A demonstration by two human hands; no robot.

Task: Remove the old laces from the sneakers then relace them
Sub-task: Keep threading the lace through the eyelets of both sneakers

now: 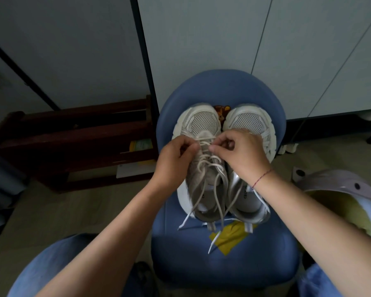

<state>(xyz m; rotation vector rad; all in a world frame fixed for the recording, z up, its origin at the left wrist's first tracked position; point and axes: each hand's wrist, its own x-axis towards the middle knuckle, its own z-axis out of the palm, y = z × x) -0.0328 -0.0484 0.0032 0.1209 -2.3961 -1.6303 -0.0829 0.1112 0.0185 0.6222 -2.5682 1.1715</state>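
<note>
Two white mesh sneakers stand side by side on a blue chair (223, 260), toes pointing away from me. The left sneaker (198, 123) carries a loose cream lace (204, 166) whose ends trail over the heel onto the seat. My left hand (176, 159) pinches the lace at the sneaker's left eyelets near the toe. My right hand (240, 151) pinches the same lace from the right side and covers part of the right sneaker (250, 118).
A yellow slip (229, 234) lies on the seat behind the heels. A dark wooden rack (73, 142) stands on the floor at left, a pale lilac and yellow object (349, 196) at right. White cabinet doors (223, 39) rise behind the chair. My blue-clad knees frame the bottom.
</note>
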